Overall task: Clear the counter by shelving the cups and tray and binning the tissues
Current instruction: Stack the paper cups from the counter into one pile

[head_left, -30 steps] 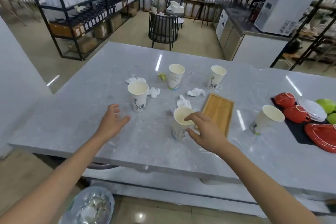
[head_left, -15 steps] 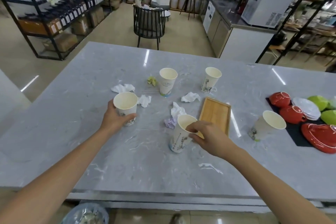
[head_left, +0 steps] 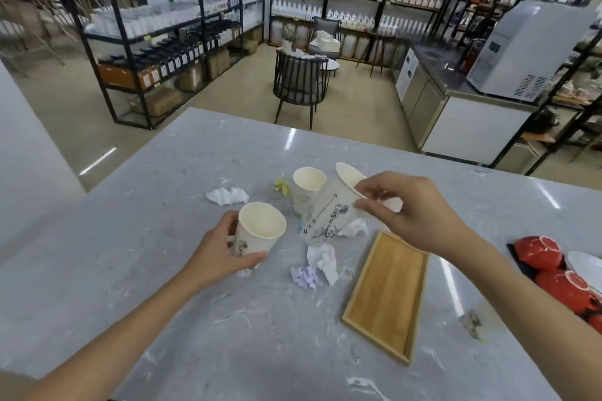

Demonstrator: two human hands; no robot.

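Note:
My left hand (head_left: 216, 252) grips a white paper cup (head_left: 257, 234) by its side, just above the grey marble counter (head_left: 195, 319). My right hand (head_left: 410, 212) pinches the rim of a second paper cup (head_left: 329, 208), lifted and tilted to the left. A third paper cup (head_left: 308, 187) stands upright behind them. A wooden tray (head_left: 387, 293) lies flat to the right, under my right forearm. Crumpled white tissues lie at the back left (head_left: 226, 195), in the middle (head_left: 322, 260) and beside the tilted cup (head_left: 356, 228). A small purple tissue (head_left: 304, 275) sits by the middle one.
Red ceramic bowls (head_left: 553, 270) and a white dish (head_left: 584, 265) sit at the counter's right edge. A yellowish scrap (head_left: 282, 186) lies near the back cup. Beyond the counter stand a dark chair (head_left: 299, 85), black shelving racks (head_left: 156, 42) and a steel cabinet (head_left: 456, 117).
My left hand closed on its cup and raised it slightly. My right hand lifted the other cup off the counter and tipped it toward the left. The camera moved closer and looked up.

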